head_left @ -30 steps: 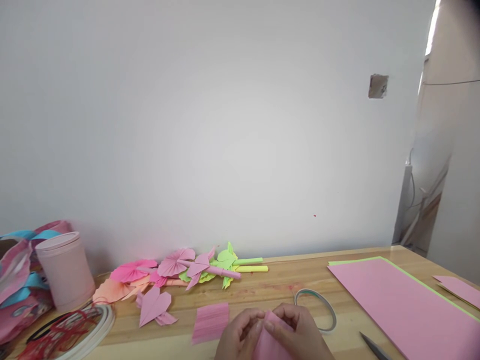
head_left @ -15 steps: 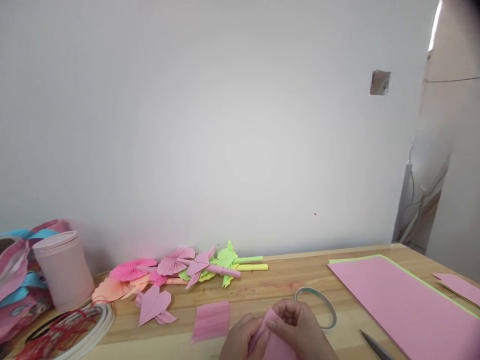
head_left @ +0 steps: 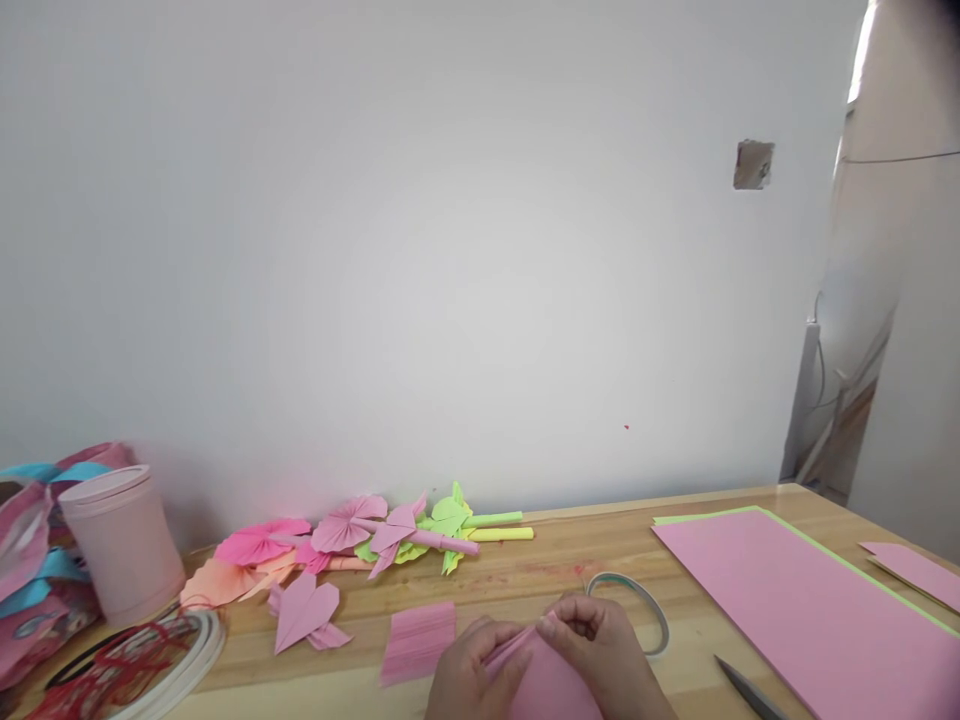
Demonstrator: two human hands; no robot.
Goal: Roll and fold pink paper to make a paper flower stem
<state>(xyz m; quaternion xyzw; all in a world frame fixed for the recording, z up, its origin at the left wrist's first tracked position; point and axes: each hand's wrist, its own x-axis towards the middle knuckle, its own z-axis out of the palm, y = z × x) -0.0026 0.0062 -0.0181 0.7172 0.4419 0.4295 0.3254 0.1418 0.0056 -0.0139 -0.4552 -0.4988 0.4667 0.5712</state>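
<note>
A sheet of pink paper (head_left: 553, 682) is held between my two hands at the bottom centre, with narrow folds along its upper edge. My left hand (head_left: 474, 668) pinches the folded edge between thumb and fingers. On the other side, my right hand (head_left: 600, 645) grips the same edge, its thumb pressed near the top. The paper's lower part runs out of the picture. Just left of my hands lies a pleated pink paper piece (head_left: 418, 642). Behind my right hand rests a roll of tape (head_left: 651, 605), partly hidden by it.
Pink sheets (head_left: 795, 590) over a green one lie at right, near a dark pointed blade (head_left: 742, 685). A folded paper heart (head_left: 306, 612) and several paper flowers (head_left: 352, 525) lie left. Beyond them stand a pink canister (head_left: 124, 545) and white cable coils (head_left: 202, 640).
My left hand has shifted slightly left, and the pink paper now spreads wider and flatter between my hands. The view has turned a little.
</note>
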